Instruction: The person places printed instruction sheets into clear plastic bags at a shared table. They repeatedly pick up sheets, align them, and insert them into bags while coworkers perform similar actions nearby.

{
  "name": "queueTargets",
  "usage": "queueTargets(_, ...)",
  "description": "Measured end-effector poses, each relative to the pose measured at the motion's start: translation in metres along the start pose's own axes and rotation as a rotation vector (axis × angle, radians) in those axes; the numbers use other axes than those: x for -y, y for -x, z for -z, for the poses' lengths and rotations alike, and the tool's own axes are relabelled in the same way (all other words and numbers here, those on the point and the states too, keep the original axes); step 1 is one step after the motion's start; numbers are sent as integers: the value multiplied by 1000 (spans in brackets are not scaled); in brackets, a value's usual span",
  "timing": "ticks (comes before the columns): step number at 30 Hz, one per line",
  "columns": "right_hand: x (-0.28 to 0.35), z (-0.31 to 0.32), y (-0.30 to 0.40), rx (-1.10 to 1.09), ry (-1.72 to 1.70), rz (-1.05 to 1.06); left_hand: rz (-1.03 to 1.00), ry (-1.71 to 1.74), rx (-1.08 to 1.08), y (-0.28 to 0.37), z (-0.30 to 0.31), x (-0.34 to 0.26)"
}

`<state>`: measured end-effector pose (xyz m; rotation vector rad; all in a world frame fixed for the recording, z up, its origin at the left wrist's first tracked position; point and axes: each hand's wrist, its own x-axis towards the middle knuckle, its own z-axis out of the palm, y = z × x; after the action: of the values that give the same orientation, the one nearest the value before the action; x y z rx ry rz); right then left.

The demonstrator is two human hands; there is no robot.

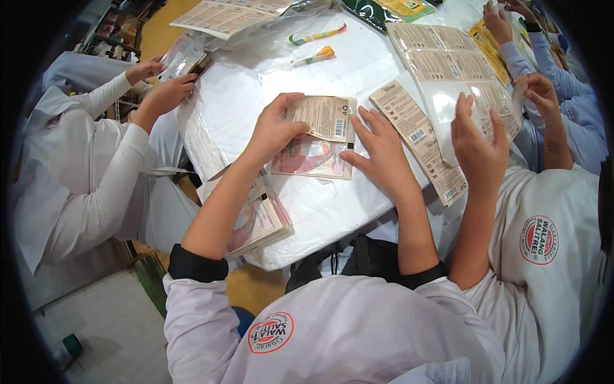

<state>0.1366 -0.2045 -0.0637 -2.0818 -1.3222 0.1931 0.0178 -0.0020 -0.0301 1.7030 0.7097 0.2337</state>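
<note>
On the white-covered table before me lies a flat plastic pouch [307, 161] with a pink print and a clear front. A beige printed label [326, 116] with a barcode covers its upper part, its lower edge slightly raised. My left hand [278, 127] grips the label at its left end, thumb on top. Spread along the pouch's right edge, my right hand [383, 149] touches it with fingertips and thumb and grasps nothing. A stack of similar pouches [259, 221] sits at the table's near edge, partly behind my left forearm.
Strips of beige labels [407, 129] and a larger label sheet [451, 62] lie to the right, beneath a co-worker's raised hand [479, 139]. At left another person's hands [165, 93] hold a clear pouch. Two colourful twisted strips [316, 34] rest farther back on the tabletop [235, 86].
</note>
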Motion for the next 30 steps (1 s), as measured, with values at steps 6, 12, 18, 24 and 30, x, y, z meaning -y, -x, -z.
queueTargets(6,2,1,0,-2,-28,-1,-25,-71,0,-3,0,0)
queueTargets(12,0,-1,1,14,27,33,-48,-194,-11,-4,0,1)
queueTargets(18,4,-1,1,30,51,12,-164,-926,-91,9,-11,-22)
queueTargets(24,1,-3,1,38,49,14,-608,-1293,-317,24,-35,-41)
queueTargets(30,4,-2,2,30,74,19,-284,-1055,188,32,-54,-6)
